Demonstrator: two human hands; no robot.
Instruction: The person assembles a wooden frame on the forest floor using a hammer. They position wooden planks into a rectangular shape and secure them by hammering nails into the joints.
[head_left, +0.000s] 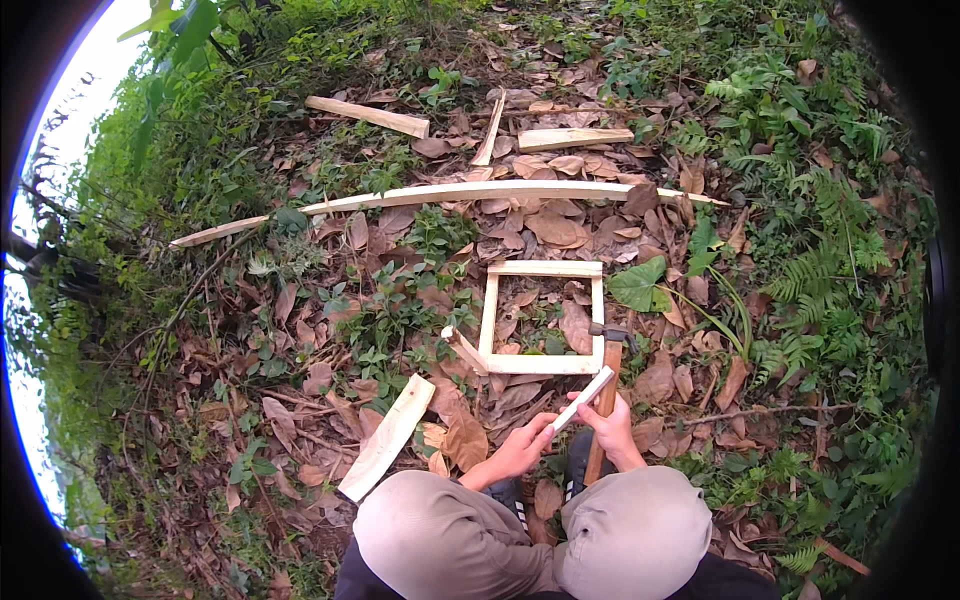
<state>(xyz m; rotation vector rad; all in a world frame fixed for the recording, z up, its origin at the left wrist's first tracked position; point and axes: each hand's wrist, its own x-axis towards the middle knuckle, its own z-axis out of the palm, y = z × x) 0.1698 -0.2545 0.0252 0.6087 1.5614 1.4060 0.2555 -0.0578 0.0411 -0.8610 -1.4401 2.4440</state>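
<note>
In my left hand a short, pale wooden stick is pinched at its lower end, tilted up to the right. My right hand is closed at the hammer, whose brown wooden handle runs down between my knees. Fingertips of that hand also touch the stick. The dark hammer head lies over the right side of a square wooden frame. This frame lies flat on the leaves just beyond my hands. At its near left corner a short round-ended wooden piece sticks out.
A wide pale board lies left of my knees. Beyond the frame stretches a long thin wooden strip. Farther off are several loose offcuts, among them a flat piece and a longer one. Dry leaves, ferns and low plants cover the ground.
</note>
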